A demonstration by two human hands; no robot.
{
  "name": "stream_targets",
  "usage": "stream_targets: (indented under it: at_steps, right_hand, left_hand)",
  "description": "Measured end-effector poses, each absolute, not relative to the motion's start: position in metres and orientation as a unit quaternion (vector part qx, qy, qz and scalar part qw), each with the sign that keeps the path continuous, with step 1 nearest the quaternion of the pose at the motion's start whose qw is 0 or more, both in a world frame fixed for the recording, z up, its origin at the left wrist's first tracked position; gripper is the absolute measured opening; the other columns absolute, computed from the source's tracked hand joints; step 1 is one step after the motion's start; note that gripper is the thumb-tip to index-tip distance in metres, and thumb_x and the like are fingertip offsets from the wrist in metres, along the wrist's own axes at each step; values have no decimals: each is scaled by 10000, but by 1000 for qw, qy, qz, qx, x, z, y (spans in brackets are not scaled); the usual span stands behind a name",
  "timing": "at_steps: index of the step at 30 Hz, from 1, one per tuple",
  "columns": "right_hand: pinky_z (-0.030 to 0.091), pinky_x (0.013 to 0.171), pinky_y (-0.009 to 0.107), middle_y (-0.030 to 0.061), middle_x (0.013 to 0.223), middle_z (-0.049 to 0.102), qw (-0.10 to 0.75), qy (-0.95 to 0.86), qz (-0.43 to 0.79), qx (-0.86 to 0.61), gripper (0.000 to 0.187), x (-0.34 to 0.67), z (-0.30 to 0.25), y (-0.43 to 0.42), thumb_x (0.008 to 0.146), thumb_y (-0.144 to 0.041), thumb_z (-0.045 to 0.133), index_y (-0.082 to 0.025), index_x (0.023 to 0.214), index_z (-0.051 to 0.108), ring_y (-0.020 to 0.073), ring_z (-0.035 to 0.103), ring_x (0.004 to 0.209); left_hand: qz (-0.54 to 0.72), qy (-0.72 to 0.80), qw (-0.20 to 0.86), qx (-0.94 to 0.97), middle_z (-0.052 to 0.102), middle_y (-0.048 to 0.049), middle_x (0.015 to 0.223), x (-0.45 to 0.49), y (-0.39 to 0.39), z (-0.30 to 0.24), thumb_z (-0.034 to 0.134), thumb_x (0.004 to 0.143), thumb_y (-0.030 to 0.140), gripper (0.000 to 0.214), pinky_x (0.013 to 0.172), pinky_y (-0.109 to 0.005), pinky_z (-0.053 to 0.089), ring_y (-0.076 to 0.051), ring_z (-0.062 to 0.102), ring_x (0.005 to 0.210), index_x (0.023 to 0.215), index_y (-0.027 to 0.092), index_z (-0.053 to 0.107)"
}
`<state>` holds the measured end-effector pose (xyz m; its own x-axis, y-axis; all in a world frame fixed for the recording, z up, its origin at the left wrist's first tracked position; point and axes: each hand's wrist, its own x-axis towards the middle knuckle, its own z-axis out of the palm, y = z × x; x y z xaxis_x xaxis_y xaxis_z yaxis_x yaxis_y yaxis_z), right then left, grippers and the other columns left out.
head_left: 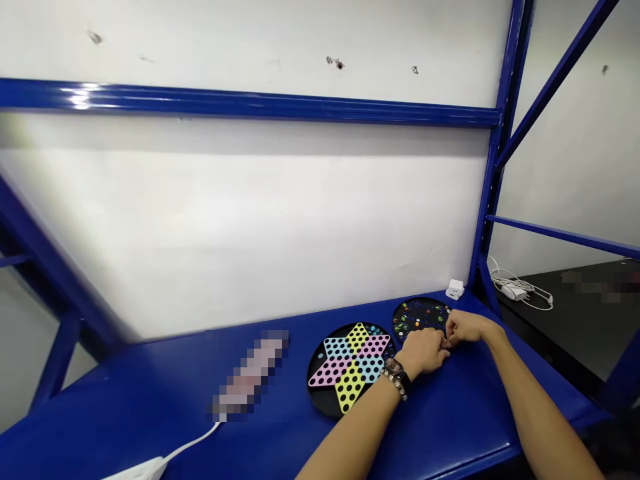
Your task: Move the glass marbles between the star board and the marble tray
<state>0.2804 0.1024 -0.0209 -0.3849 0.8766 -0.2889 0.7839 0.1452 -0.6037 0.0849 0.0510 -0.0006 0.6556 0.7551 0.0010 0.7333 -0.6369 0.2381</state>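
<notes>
A round black Chinese checkers board (350, 365) with a coloured star lies on the blue shelf (150, 400). Behind and to its right sits a round black tray (419, 313) holding several coloured marbles. My left hand (424, 351), wearing a watch and a bead bracelet, is curled closed at the board's right edge. My right hand (465, 327) is curled closed beside the tray. The fingertips of both hands meet between the board and the tray. What they pinch is too small to make out.
A white adapter (455, 290) stands at the back near the blue rack post (487, 200). A white charger with cable (520, 291) lies on the black table to the right. A white cable (170, 457) runs along the shelf front left, by a blurred object (250, 377).
</notes>
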Motion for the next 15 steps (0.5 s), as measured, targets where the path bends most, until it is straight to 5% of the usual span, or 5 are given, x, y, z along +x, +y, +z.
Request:
stream_targets:
  at_steps: [7, 15]
  right_hand:
    - [363, 519, 227, -7, 609, 657, 53, -741, 337, -578, 253, 282, -16, 103, 524, -350, 845, -175, 669, 733, 139, 560, 603]
    - [343, 505, 244, 13, 556, 636, 78, -748, 339, -566, 172, 277, -10, 95, 561, -292, 808, -156, 575, 704, 135, 532, 545]
  left_hand:
    - [117, 390, 156, 900, 712, -31, 1037, 34, 40, 22, 516, 897, 346, 219, 823, -308, 499, -204, 662, 928, 1040, 233, 638]
    - [53, 433, 289, 852, 721, 11, 899, -87, 18, 49, 626, 770, 326, 159, 687, -254, 477, -172, 638, 786, 877, 244, 711]
